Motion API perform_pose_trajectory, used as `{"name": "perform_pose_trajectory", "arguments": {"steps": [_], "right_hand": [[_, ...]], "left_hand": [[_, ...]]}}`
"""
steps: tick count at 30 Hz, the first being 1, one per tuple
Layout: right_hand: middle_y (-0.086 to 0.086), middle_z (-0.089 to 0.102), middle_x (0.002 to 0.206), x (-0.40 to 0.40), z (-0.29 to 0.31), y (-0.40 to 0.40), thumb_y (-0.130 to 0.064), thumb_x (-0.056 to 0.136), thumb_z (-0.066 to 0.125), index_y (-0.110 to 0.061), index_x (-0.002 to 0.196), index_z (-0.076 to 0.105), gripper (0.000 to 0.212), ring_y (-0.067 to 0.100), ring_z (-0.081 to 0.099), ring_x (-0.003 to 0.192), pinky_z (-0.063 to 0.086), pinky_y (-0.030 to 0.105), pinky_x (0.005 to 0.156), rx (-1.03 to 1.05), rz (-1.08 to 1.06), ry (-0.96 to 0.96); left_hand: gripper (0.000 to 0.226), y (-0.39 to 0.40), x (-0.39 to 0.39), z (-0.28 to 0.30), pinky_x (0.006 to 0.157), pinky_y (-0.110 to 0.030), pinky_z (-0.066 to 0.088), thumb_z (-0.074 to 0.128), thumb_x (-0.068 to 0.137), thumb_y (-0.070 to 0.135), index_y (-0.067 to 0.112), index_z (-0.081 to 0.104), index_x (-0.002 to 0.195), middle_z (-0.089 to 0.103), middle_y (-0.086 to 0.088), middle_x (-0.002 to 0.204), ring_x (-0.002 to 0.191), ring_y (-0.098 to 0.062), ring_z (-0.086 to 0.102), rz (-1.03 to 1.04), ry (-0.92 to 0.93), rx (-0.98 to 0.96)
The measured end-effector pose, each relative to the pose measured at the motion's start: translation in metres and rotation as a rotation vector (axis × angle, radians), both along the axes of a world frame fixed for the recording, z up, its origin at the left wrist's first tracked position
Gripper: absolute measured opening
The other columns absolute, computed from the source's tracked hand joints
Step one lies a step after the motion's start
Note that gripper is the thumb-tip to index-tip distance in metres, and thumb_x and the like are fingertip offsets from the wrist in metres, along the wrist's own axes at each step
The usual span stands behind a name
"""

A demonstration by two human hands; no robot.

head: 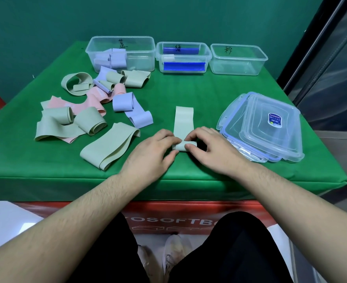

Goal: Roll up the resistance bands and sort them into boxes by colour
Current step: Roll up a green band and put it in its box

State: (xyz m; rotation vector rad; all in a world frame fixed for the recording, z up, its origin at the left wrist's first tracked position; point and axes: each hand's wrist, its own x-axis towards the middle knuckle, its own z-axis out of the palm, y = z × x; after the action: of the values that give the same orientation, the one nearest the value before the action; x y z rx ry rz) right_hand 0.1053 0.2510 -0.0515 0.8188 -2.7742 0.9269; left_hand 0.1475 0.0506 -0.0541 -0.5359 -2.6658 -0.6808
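A pale green resistance band (183, 121) lies flat in the middle of the green table, its near end turned over into a small roll. My left hand (154, 152) and my right hand (207, 148) pinch that roll from either side with fingertips and thumbs. Three clear boxes stand in a row at the back: the left box (140, 58) holds lavender rolls, the middle box (183, 58) has blue clips and a small white piece inside, the right box (238, 59) is empty.
A heap of loose green, pink and lavender bands (91, 103) covers the table's left half, with one long green band (109, 148) nearest my left hand. Stacked clear lids (268, 127) lie at the right. The table's front edge (168, 186) is close to my forearms.
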Motion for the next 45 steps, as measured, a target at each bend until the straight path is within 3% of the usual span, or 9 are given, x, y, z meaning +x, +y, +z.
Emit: {"name": "perform_pose_trajectory", "arguments": {"steps": [4,8,13,21,28,33,38,41,45], "right_hand": [[-0.014,0.058,0.097,0.0,-0.001,0.001,-0.038,0.093,0.059,-0.031,0.112,0.058,0.02,0.012,0.052,0.093,0.045,0.038,0.088,-0.048,-0.019,0.0],[-0.011,0.058,0.092,-0.001,0.001,-0.002,-0.051,0.089,0.05,-0.029,0.1,0.055,0.025,0.015,0.051,0.088,0.046,0.041,0.084,-0.009,-0.003,0.038],[-0.011,0.054,0.097,-0.003,-0.003,0.001,-0.054,0.081,0.055,-0.026,0.1,0.06,0.035,0.015,0.05,0.091,0.045,0.037,0.085,0.015,-0.004,0.1],[-0.01,0.055,0.096,-0.007,-0.001,0.0,-0.059,0.085,0.054,-0.026,0.101,0.067,0.039,0.015,0.045,0.091,0.042,0.037,0.089,0.053,-0.06,0.144],[-0.01,0.058,0.102,-0.007,-0.005,0.005,-0.041,0.087,0.065,-0.029,0.113,0.067,0.029,0.017,0.049,0.098,0.042,0.035,0.091,-0.023,-0.07,0.209],[-0.01,0.061,0.102,-0.011,-0.006,0.004,-0.036,0.086,0.072,-0.026,0.113,0.069,0.029,0.015,0.048,0.095,0.041,0.032,0.091,-0.019,-0.073,0.176],[-0.009,0.061,0.098,-0.015,0.0,0.004,-0.028,0.085,0.074,-0.023,0.115,0.07,0.03,0.014,0.053,0.093,0.041,0.027,0.088,0.002,-0.069,0.129],[-0.017,0.054,0.089,-0.01,0.003,0.006,-0.032,0.085,0.074,-0.025,0.111,0.071,0.028,-0.002,0.046,0.08,0.037,0.018,0.077,-0.016,-0.047,0.116],[-0.016,0.056,0.086,0.0,0.002,0.01,-0.031,0.084,0.075,-0.027,0.112,0.07,0.029,-0.003,0.051,0.077,0.036,0.011,0.071,-0.083,-0.021,0.069]], "left_hand": [[0.026,0.0,-0.002,0.002,0.074,-0.035,0.053,0.064,0.093,0.025,0.018,0.067,0.118,0.061,0.005,0.112,0.087,-0.021,0.065,-0.004,0.015,-0.032],[0.027,0.0,-0.005,0.004,0.072,-0.039,0.054,0.059,0.096,0.029,0.019,0.066,0.12,0.061,0.005,0.113,0.089,-0.024,0.065,0.005,0.001,-0.057],[0.03,0.004,-0.006,0.004,0.069,-0.037,0.051,0.051,0.099,0.033,0.024,0.062,0.125,0.056,0.009,0.119,0.092,-0.022,0.064,0.046,-0.019,-0.092],[0.027,0.003,-0.008,0.004,0.067,-0.04,0.053,0.061,0.093,0.03,0.025,0.061,0.119,0.055,0.011,0.118,0.091,-0.02,0.063,0.017,0.0,-0.046],[0.028,0.005,-0.013,0.005,0.063,-0.04,0.052,0.057,0.095,0.031,0.028,0.062,0.122,0.053,0.01,0.119,0.089,-0.022,0.064,0.081,0.02,-0.074],[0.037,0.006,-0.021,0.004,0.079,-0.039,0.05,0.061,0.092,0.034,0.026,0.06,0.128,0.056,0.008,0.119,0.101,-0.021,0.059,0.082,-0.036,-0.061],[0.03,0.008,-0.033,0.0,0.092,-0.044,0.045,0.064,0.092,0.029,0.025,0.064,0.122,0.063,0.007,0.12,0.105,-0.022,0.056,0.074,-0.104,0.03],[0.032,0.002,-0.032,0.0,0.097,-0.037,0.043,0.066,0.092,0.025,0.024,0.064,0.124,0.066,0.007,0.118,0.108,-0.019,0.057,0.016,-0.176,0.155],[0.039,-0.004,-0.021,0.003,0.096,-0.019,0.043,0.068,0.091,0.021,0.027,0.061,0.129,0.068,0.01,0.113,0.106,-0.007,0.06,-0.027,-0.254,0.327]]}}
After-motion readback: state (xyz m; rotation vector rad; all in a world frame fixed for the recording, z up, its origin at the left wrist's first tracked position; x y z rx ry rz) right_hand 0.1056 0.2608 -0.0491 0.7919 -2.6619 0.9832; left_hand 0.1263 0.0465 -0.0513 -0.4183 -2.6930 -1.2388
